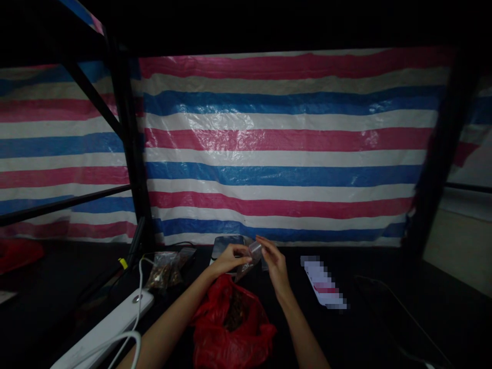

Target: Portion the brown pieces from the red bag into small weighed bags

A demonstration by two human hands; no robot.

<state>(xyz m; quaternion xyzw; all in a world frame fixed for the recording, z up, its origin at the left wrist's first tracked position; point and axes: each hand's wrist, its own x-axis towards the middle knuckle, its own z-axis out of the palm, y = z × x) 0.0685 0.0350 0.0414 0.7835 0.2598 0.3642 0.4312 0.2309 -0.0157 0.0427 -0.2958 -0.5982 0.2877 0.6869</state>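
Head view, left hand [229, 259], right hand [275, 267], both pinching clear plastic bag [254, 251]

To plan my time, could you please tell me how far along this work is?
Filled clear bags lie by the scale. The left hand and right hand hold a small clear plastic item. Brown material remains in the red plastic bag.
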